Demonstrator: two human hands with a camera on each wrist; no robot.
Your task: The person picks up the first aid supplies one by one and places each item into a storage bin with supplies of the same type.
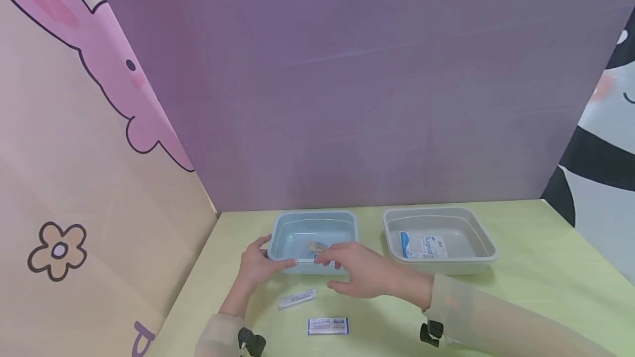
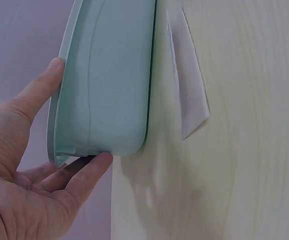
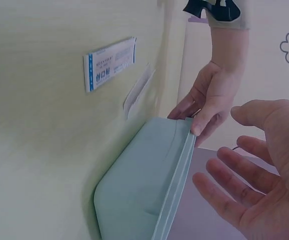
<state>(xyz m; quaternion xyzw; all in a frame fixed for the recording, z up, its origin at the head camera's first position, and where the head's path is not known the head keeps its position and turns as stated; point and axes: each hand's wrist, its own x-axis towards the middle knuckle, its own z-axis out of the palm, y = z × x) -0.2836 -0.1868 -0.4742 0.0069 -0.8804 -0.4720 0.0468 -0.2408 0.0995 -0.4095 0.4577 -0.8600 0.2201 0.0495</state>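
While the left hand (image 1: 258, 265) grips the near-left corner of the light-blue plastic basin (image 1: 290, 233), we see its thumb on the rim and other fingertips against the end wall beneath. That basin sits on the pale yellow-green worktop (image 1: 536, 274), left of a grey-beige plastic basin (image 1: 468, 233). We find the right hand (image 1: 359, 269) above the near side of the blue basin, palm turned toward it; in the right wrist view its fingers are spread and loosely bent, with nothing in their hold and a gap between them and the rim.

Inside the blue basin we make out a small beige bundle (image 1: 317, 247), partly behind the right fingertips and too small for us to identify. Inside the grey-beige basin lies a blue-and-white packet (image 1: 424, 245) on which we read "Surgical". Two printed paper packets lie in front of the blue basin: a slanted white packet (image 1: 297, 299) near its front wall, and a blue-edged packet (image 1: 328, 325) lying straighter and nearer to us. Behind the worktop, we see a plain purple panel (image 1: 347, 98).
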